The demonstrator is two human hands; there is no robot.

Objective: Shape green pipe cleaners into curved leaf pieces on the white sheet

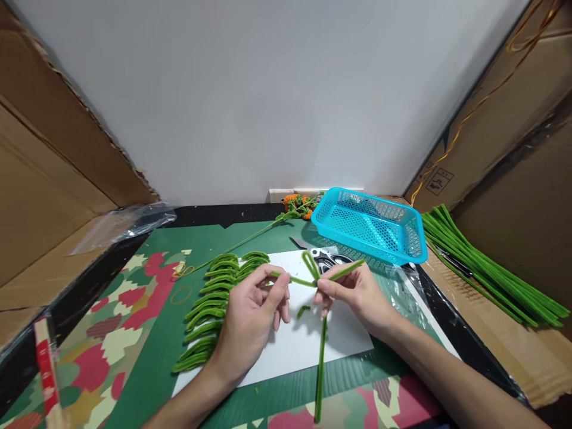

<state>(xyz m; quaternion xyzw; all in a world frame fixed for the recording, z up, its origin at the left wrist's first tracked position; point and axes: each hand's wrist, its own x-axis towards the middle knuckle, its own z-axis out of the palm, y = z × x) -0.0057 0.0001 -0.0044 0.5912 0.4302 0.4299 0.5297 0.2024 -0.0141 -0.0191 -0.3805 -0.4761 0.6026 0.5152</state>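
Note:
Over a white sheet (286, 351), both my hands hold a green pipe cleaner piece (320, 369) with a narrow loop at its top and a long stem hanging down. My right hand (353, 292) pinches it just below the loop, where the strands meet. One strand sticks out past the right fingers. Between thumb and forefinger, my left hand (254, 316) pinches the end of another strand that runs left from the joint. Several bent green pipe cleaner pieces (205, 316) lie in rows beside my left hand. A short green scrap (304, 310) is on the sheet.
Scissors (328, 259) lie behind my right hand. Beyond them stands a blue basket (370, 232). A flower stem with orange blossoms (295, 205) lies at the back. Long green pipe cleaners (491, 268) rest on cardboard at right. A rubber band (181, 295) is at left.

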